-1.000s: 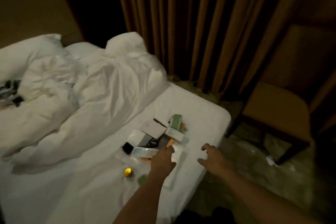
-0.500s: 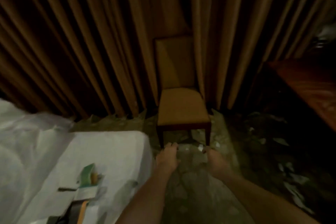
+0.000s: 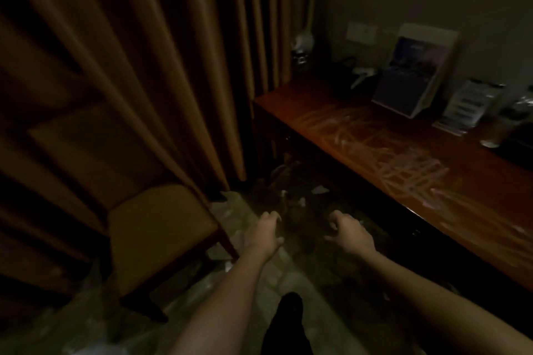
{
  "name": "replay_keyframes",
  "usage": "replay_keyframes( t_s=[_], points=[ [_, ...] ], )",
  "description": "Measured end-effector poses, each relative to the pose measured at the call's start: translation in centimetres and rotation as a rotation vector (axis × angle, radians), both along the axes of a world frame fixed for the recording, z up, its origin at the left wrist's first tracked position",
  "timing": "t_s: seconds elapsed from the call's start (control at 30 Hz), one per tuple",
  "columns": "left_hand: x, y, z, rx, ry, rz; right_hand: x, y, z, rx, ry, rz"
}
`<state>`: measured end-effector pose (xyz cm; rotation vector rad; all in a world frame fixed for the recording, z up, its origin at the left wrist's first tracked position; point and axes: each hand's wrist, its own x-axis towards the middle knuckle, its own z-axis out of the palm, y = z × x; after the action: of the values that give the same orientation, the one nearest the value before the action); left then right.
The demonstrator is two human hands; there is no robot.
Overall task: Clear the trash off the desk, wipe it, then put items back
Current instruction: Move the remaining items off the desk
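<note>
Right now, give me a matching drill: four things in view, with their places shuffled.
Things:
1 chair
2 upright box
3 paper scraps
4 left hand

Places:
A on the desk, near the wall
B on the floor off the desk's end
C held over the floor, holding nothing
D in front of the curtain, at the left

Pairs: 1-D, 2-A, 3-B, 4-C

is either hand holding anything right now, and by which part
Nothing is held: the left hand and the right hand are both empty, fingers loosely curled.
</note>
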<state>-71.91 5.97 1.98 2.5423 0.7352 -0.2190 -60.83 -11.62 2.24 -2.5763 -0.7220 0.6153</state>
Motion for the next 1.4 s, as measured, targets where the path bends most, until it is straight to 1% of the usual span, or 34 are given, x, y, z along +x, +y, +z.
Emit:
replay_keyframes(
  t_s=[0.07,0.23,0.33,0.4,0.57,0.7,0.87,0.93,1.07,1.17,1.23,1.3,1.4],
  points=[
    [5.1,0.0,-0.2,-0.003,-0.015,-0.103,3.2,-1.3,-0.4,0.001,0.011,-0.114],
    [17.3,-0.8,-0.2,0.009,0.013,-0.359,9.9,-4.1,-0.9,-0.044,0.009,-0.407],
    [23.6,-1.3,0.1,0.003,0.060,-0.508,12.4,-5.0,-0.3,-0.027,0.035,-0.567],
    [27.6,-2.4,0.3,0.013,0.056,-0.608,13.7,-5.8,-0.3,-0.004,0.025,-0.686],
    [33.8,-8.3,-0.2,0.058,0.048,-0.899,15.4,-9.5,-0.6,-0.007,-0.004,-0.917],
    [38.3,-13.4,-0.8,0.052,0.060,-1.032,18.4,-13.3,-0.9,0.018,0.003,-1.042],
    [43.0,-19.3,-1.5,0.031,0.048,-1.082,22.7,-19.8,-3.1,-0.057,0.006,-1.104],
    [45.6,-21.0,-1.6,0.065,0.058,-1.073,25.2,-22.2,-3.6,-0.063,-0.016,-1.132],
    [50.6,-24.5,-2.4,0.109,0.074,-0.987,30.3,-27.1,-4.3,-0.041,-0.045,-1.168],
    [52.7,-27.7,-3.2,0.088,0.053,-0.925,34.3,-31.7,-4.4,-0.154,-0.086,-1.175],
    [53.0,-29.0,-3.9,0.096,0.057,-0.907,36.3,-34.0,-4.5,-0.242,-0.052,-1.163],
    [52.8,-29.3,-4.8,0.126,0.075,-0.902,37.7,-35.6,-4.9,-0.292,0.027,-1.148],
    [53.9,-29.1,-5.8,0.178,0.068,-0.856,39.9,-37.3,-5.5,-0.277,0.147,-1.154]
  ],
)
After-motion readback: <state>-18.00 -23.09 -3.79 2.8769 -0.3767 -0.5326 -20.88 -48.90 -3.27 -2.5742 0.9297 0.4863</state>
